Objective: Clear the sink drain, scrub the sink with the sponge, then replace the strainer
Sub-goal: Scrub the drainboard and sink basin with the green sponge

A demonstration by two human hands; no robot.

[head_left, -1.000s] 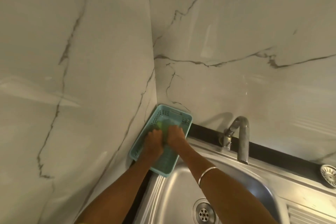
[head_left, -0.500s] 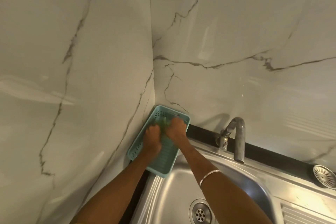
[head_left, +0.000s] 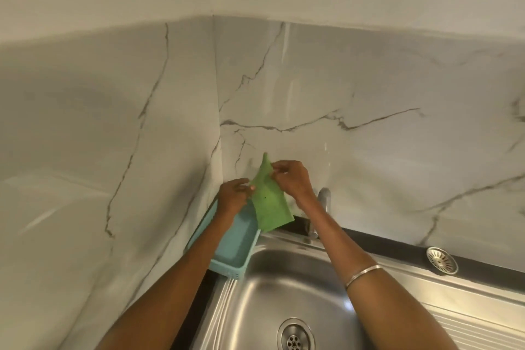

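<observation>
Head view is showing both hands pinching the green sponge (head_left: 268, 202), left hand (head_left: 233, 196) gripping its left edge, right hand (head_left: 292, 179) its top, long axis hanging upright above the teal basket (head_left: 233, 247), with the sink (head_left: 284, 293) lying nearer, below.

A thin green scrub sponge (head_left: 269, 202) hangs unfolded above the stainless sink (head_left: 287, 287), whose drain (head_left: 295, 335) looks bare, while the round metal strainer (head_left: 442, 260) lies on the ledge behind it.
</observation>
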